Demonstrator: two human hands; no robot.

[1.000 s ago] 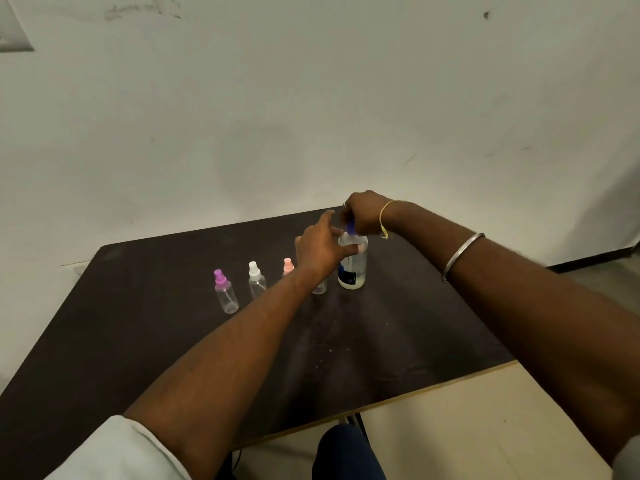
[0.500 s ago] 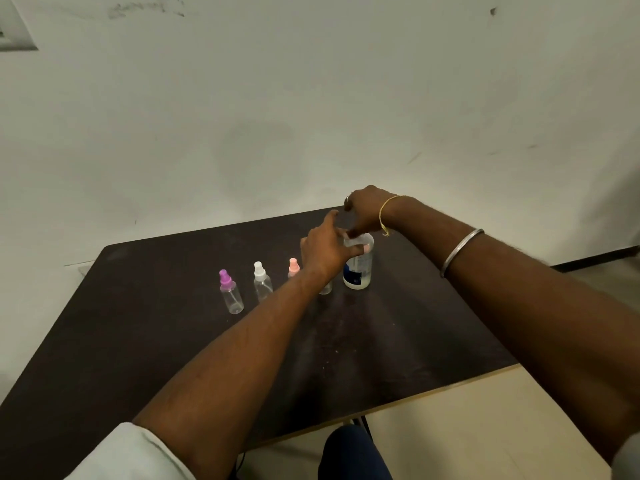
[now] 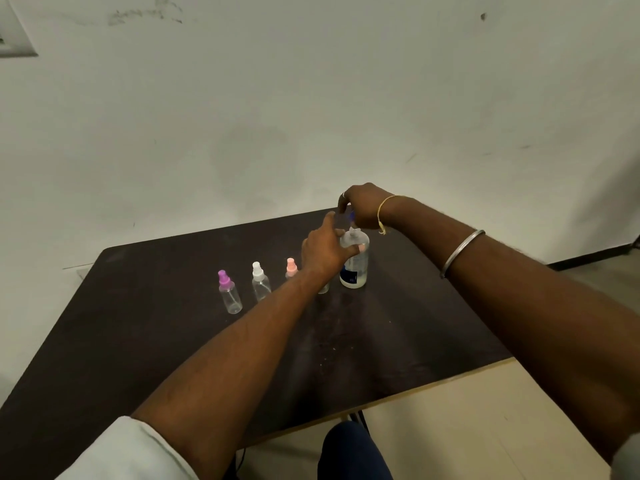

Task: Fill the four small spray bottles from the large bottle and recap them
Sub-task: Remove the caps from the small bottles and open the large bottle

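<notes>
The large bottle (image 3: 355,268) is stood upright on the dark table (image 3: 138,341), and its upper body is clasped by the left grip (image 3: 323,252), thumb and fingers curled round it. Just above its neck, a small blue cap (image 3: 352,216) is pinched in the right grip (image 3: 360,207); whether cap and neck touch cannot be told. To the left, a row of small bottles is seen: the purple-capped bottle (image 3: 229,292), the white-capped bottle (image 3: 260,282) and the pink-capped bottle (image 3: 291,266), all upright and capped. A fourth small bottle (image 3: 323,289) is mostly hidden behind the left wrist, just beside the large one.
</notes>
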